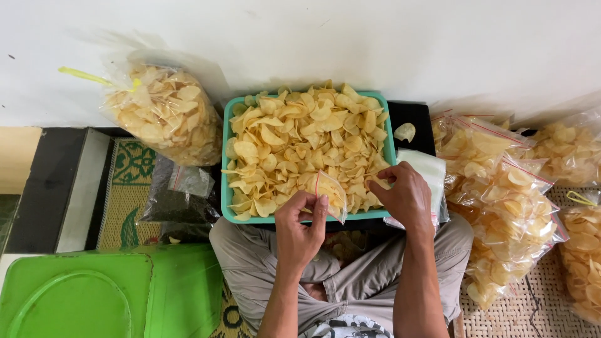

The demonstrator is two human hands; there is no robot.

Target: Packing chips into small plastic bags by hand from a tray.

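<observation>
Partly hidden behind the fingers, the small clear bag point(330, 193) with a red zip strip sits at the near rim of the teal tray point(226, 188), pinched at its mouth by the left hand point(299, 228); how many chips are already inside it is hard to make out. The right hand point(404, 195) rests curled over the tray's near right corner, fingers closed among the chips point(307, 147), though what they grip cannot be told. Just under that hand lies a stack of empty clear bags point(431, 169), half covered by it. The tray is heaped with pale yellow chips and rests over the person's lap. To the right, filled zip bags point(501, 206) with red strips pile on a woven mat, some cut off by the frame edge. To the left stands a large clear sack of chips point(164, 112) tied with a yellow strip, with a dark packet point(178, 200) below it, its contents unclear. A green lid point(75, 297) lies at the lower left.
</observation>
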